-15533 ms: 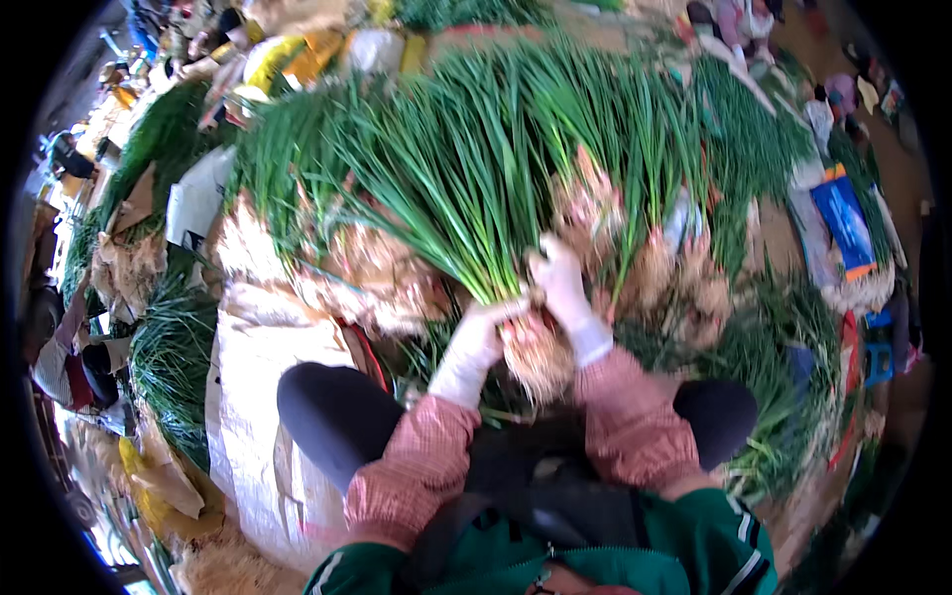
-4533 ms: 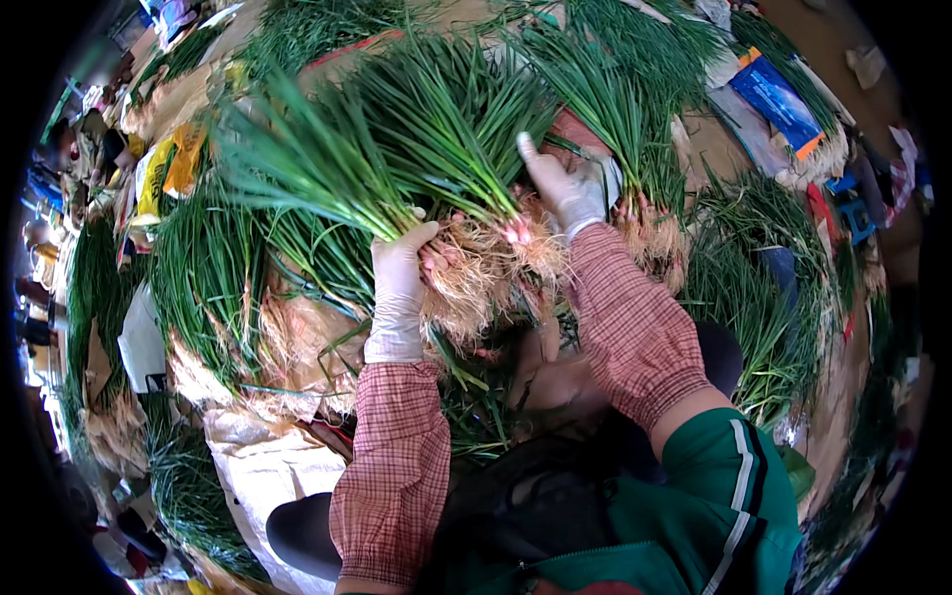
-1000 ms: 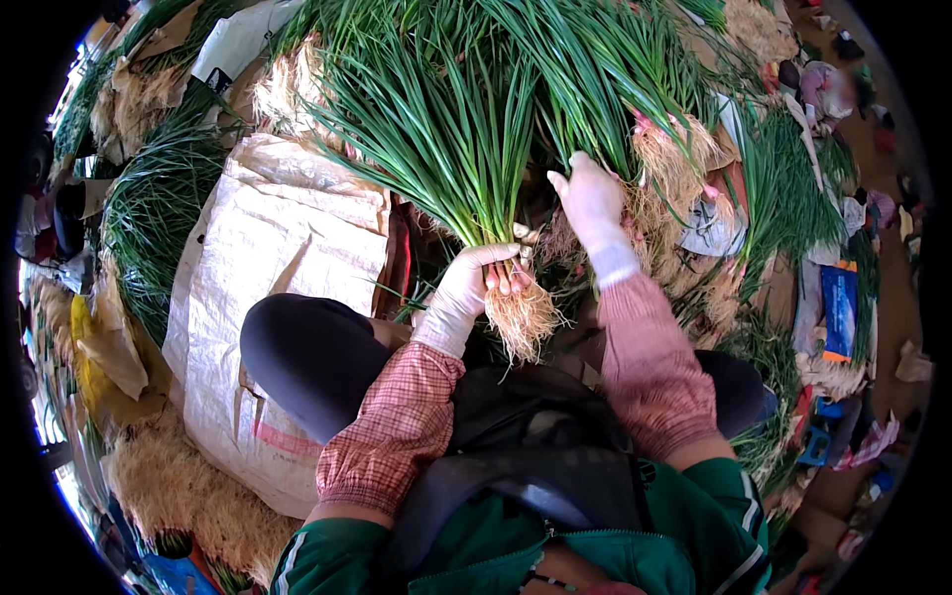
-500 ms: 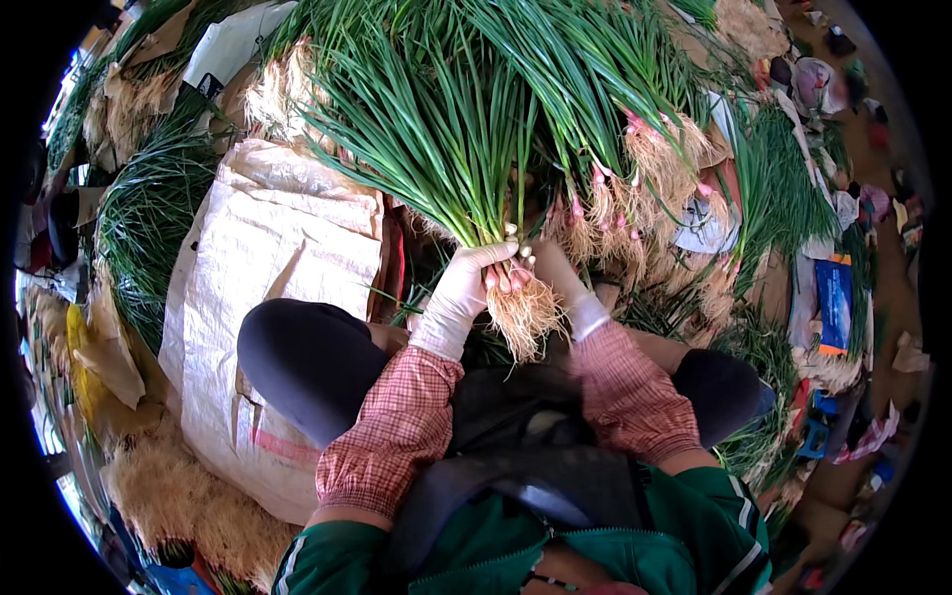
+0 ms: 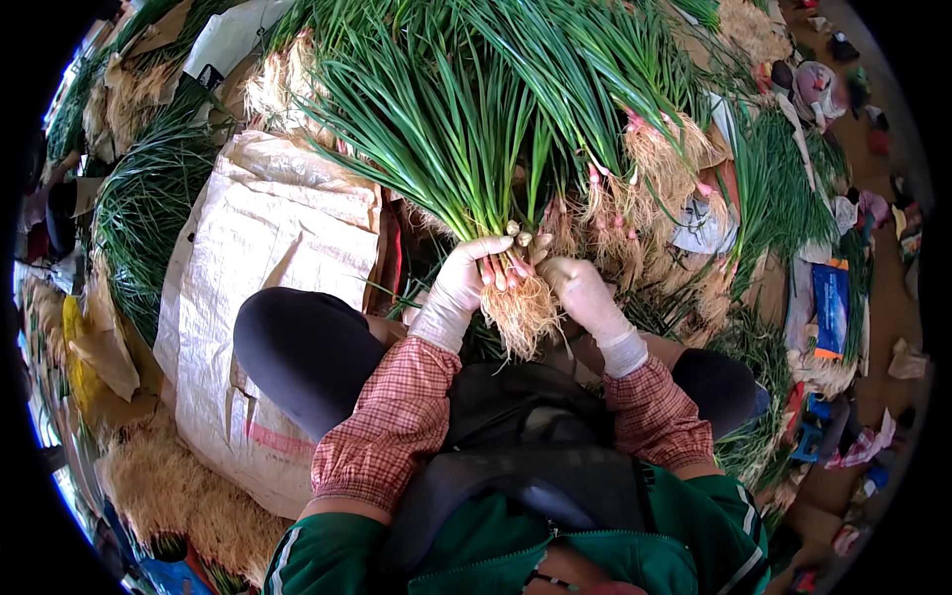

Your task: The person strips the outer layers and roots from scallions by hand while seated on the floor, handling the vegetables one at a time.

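In my gloved left hand (image 5: 464, 278) is a bunch of spring onions (image 5: 466, 149). The fingers wrap its lower stems, with the thumb across the front. Long green leaves fan up and away from me, while pinkish bulbs and a tuft of pale roots (image 5: 521, 315) hang below the grip. A few whitish bulbs show just above my thumb. Close against the right side of the bunch is my gloved right hand (image 5: 585, 297), its fingers curled together by the bulbs. What those fingertips pinch, if anything, is too small to make out.
More spring onions (image 5: 645, 169) lie in heaps beyond the bunch and to the right. A folded pale woven sack (image 5: 268, 238) spreads at my left, beside my bent knee (image 5: 302, 352). Farther left is a pile of onions (image 5: 149, 218); a blue packet (image 5: 831, 307) lies far right.
My right hand has come away from behind the bulbs, moving right and slightly toward me, with its fingers curled. My left hand keeps its hold on the bunch, nearly in place.
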`<state>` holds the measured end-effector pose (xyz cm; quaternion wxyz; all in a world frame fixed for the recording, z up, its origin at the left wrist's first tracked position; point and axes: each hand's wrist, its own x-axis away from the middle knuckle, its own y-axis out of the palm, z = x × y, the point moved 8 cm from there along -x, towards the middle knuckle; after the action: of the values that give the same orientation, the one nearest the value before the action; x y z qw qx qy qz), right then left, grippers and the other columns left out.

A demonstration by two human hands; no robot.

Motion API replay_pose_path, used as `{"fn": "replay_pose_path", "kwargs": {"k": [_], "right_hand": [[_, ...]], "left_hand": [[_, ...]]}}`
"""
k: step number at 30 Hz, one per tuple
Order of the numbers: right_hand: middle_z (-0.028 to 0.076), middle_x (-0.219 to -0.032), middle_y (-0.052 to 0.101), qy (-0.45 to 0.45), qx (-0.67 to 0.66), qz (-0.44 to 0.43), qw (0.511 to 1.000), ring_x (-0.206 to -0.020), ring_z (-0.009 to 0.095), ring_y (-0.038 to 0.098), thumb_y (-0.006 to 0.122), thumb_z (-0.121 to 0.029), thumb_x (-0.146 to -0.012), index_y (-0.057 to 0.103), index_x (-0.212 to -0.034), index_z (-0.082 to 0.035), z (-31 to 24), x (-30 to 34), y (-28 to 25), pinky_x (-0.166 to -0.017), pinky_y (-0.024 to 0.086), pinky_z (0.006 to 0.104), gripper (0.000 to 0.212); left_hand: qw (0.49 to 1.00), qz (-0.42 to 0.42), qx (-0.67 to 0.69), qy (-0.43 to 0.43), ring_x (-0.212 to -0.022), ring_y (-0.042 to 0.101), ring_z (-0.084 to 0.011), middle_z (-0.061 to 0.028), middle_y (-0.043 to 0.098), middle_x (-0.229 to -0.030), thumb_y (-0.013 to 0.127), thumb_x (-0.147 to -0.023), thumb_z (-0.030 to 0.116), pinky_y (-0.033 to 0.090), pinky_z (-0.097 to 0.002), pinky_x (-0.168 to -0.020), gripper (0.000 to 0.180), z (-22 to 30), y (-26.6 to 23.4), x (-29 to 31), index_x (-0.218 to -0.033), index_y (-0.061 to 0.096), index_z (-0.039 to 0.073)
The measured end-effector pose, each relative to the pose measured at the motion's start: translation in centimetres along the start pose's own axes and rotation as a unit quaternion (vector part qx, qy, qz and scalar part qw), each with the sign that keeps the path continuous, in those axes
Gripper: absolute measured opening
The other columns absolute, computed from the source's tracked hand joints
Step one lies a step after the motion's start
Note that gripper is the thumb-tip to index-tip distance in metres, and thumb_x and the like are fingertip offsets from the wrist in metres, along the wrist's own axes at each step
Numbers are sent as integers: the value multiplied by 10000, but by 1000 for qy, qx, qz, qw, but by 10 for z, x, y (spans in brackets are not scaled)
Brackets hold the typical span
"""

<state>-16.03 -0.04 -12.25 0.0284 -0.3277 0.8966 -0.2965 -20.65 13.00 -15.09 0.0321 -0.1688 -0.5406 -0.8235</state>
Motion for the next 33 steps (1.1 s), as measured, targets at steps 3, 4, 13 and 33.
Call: {"fn": "replay_pose_path", "kwargs": {"k": [3, 4, 13, 33], "right_hand": [[121, -751, 643, 129, -34, 63, 989, -673, 246, 612, 594, -349, -883, 599, -892, -4, 7, -20, -20, -649, 476, 340, 346], [132, -761, 647, 98, 21, 64, 993, -691, 247, 624, 602, -324, -879, 598, -893, -1, -3, -31, -14, -657, 485, 340, 323], [98, -831, 644, 93, -248, 112, 958, -699, 210, 606, 513, -116, -887, 598, -914, 16, 30, -46, 22, -648, 486, 311, 160], [113, -734, 635, 62, 429, 9, 901, -601, 233, 619, 555, -215, -882, 567, -922, -50, 5, -74, -29, -583, 508, 343, 170]], "left_hand": [[1000, 25, -10, -6, -538, 626, -267, -232, 655, -755, 587, -813, 132, 505, -271, -464, 228, -5, -13, -4, -904, 594, -77], [999, 25, -36, -15, -541, 628, -271, -231, 656, -761, 587, -811, 127, 507, -272, -466, 235, -5, -17, -6, -929, 587, -77], [992, 18, -121, -10, -558, 628, -245, -229, 655, -818, 624, -796, 147, 475, -247, -444, 289, -9, -20, -6, -950, 607, -97], [998, 42, -24, 26, -475, 593, -205, -210, 651, -721, 560, -846, 133, 464, -226, -431, 289, 2, -9, -1, -1040, 591, -78]]}}
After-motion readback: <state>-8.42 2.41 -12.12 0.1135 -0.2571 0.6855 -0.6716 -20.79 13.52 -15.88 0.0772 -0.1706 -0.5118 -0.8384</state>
